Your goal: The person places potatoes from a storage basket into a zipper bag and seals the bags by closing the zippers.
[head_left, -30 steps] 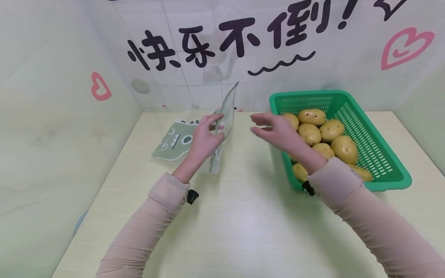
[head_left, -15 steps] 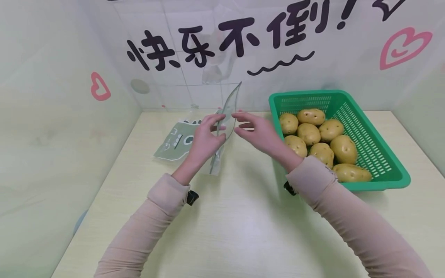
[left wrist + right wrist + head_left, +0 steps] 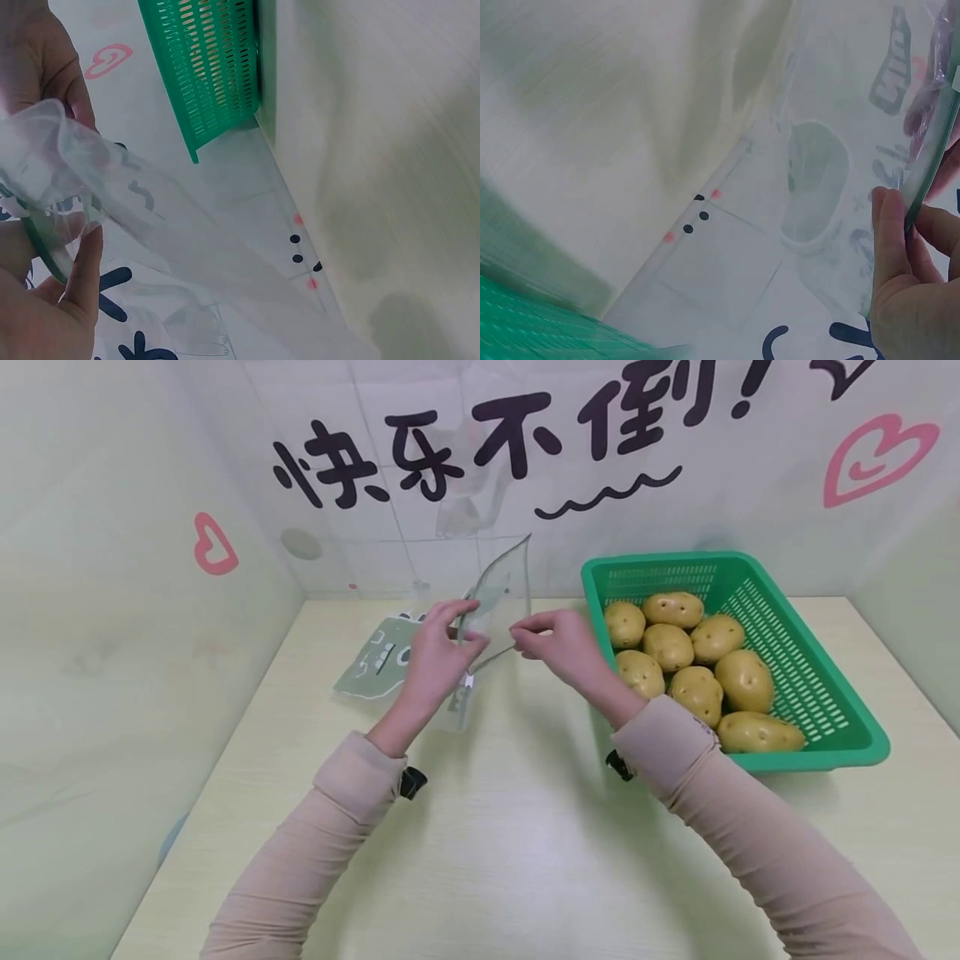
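Observation:
A clear zip bag with a green seal strip stands upright above the table, its mouth spread wide between my hands. My left hand pinches the left side of the mouth between thumb and fingers. On the opposite side, my right hand pinches the other edge of the bag's rim. The right wrist view shows thumb and fingers on the green seal strip, with a green oval and lettering printed on the film. Beneath and left of my left hand, a flat bag with a green cartoon print lies on the table.
A green slotted basket holding several potatoes stands on the right, close to my right forearm. The pale wooden table stretches toward me. A white printed sheet hangs behind, with pale side walls.
My right hand has moved left from beside the basket to the bag and now pinches its edge. The bag's mouth has widened. My left hand has stayed nearly in place.

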`<action>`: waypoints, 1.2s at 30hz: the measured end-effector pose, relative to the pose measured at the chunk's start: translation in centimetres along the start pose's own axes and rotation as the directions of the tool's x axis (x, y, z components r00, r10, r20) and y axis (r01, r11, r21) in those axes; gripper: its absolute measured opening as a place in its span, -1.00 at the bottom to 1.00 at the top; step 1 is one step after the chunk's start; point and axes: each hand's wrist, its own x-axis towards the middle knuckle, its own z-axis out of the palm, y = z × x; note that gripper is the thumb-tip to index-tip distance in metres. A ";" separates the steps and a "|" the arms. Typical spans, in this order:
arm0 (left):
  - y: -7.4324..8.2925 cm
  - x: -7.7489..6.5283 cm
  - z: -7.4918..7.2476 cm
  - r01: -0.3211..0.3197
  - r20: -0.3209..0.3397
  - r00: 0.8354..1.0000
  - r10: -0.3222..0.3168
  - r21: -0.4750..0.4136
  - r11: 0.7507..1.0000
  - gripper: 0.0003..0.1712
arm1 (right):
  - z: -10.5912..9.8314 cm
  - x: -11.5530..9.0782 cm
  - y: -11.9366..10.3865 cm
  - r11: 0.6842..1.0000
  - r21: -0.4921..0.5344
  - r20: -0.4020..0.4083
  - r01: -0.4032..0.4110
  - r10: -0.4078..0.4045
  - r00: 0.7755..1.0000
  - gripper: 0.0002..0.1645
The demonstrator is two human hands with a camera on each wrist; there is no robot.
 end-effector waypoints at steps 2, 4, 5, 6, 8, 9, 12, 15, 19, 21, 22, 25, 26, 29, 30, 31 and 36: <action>0.1 -0.1 -0.1 -0.008 -0.025 1.000 0.009 0.014 1.000 -0.43 | 0.0 -0.1 -0.1 1.000 0.018 -0.006 -0.014 0.014 1.000 -0.65; 0.2 -0.1 -0.2 -0.011 -0.045 0.999 0.012 0.014 1.000 -0.43 | -0.1 -0.2 -0.2 1.000 0.004 -0.013 -0.013 0.013 1.000 -0.66; 0.2 -0.2 -0.2 -0.011 -0.051 0.999 0.012 0.017 1.000 -0.43 | 0.0 -0.3 -0.2 1.000 -0.006 -0.018 -0.010 0.010 1.000 -0.67; 0.2 -0.2 -0.3 -0.010 -0.055 0.998 0.011 0.015 1.000 -0.43 | 0.0 -0.3 -0.2 1.000 -0.016 -0.024 -0.007 0.007 1.000 -0.66; 0.2 -0.1 -0.4 -0.020 -0.063 0.998 0.021 0.020 1.000 -0.43 | 0.0 -0.4 -0.3 1.000 -0.029 -0.033 -0.003 0.002 0.999 -0.64; 0.2 -0.1 -0.5 -0.026 -0.067 0.997 0.027 0.022 0.999 -0.43 | -0.1 -0.4 -0.4 0.999 -0.034 -0.034 -0.004 0.003 0.999 -0.62; 0.1 -0.1 -0.7 -0.056 -0.085 0.995 0.058 0.028 0.998 -0.43 | -0.2 -0.4 -0.4 0.999 -0.029 -0.027 -0.013 0.012 1.000 -0.54; 0.1 -0.1 -1.0 -0.076 -0.099 0.992 0.079 0.030 0.997 -0.44 | -0.4 -0.5 -0.5 1.000 -0.023 -0.011 -0.018 0.018 1.000 -0.43; 0.2 -0.2 -1.5 -0.095 -0.123 0.987 0.099 0.039 0.995 -0.46 | -0.6 -0.6 -0.5 1.000 -0.024 0.002 -0.009 0.009 1.000 -0.35; 0.2 -0.2 -1.7 -0.104 -0.139 0.984 0.110 0.053 0.993 -0.46 | -0.6 -0.5 -0.4 1.000 -0.028 -0.002 -0.005 0.005 1.000 -0.37; 0.2 -0.2 -1.8 -0.109 -0.143 0.983 0.116 0.057 0.992 -0.46 | -0.7 -0.5 -0.4 1.000 -0.020 -0.007 -0.008 0.008 1.000 -0.39; 0.2 -0.3 -2.2 -0.113 -0.145 0.982 0.125 0.085 0.990 -0.47 | -0.8 -0.5 -0.3 0.999 0.028 -0.035 -0.034 0.035 0.999 -0.48; 0.2 -0.3 -2.3 -0.113 -0.148 0.981 0.125 0.092 0.989 -0.47 | -0.9 -0.5 -0.3 0.998 0.042 -0.048 -0.046 0.048 0.998 -0.52; 0.3 -0.3 -2.8 -0.114 -0.156 0.979 0.132 0.117 0.987 -0.52 | -1.3 -0.5 -0.3 0.996 0.070 -0.093 -0.061 0.067 0.993 -0.63; 0.4 -0.3 -3.0 -0.118 -0.163 0.977 0.138 0.129 0.985 -0.54 | -1.4 -0.5 -0.4 0.997 0.057 -0.111 -0.054 0.060 0.992 -0.65; 0.5 -0.3 -3.1 -0.122 -0.170 0.975 0.145 0.140 0.983 -0.57 | -1.6 -0.6 -0.4 0.998 0.039 -0.127 -0.042 0.047 0.991 -0.66; 1.1 -0.2 -3.9 -0.159 -0.179 0.964 0.196 0.200 0.967 -0.69 | -2.4 -0.7 -1.0 0.997 -0.072 -0.180 0.037 -0.049 0.982 -0.73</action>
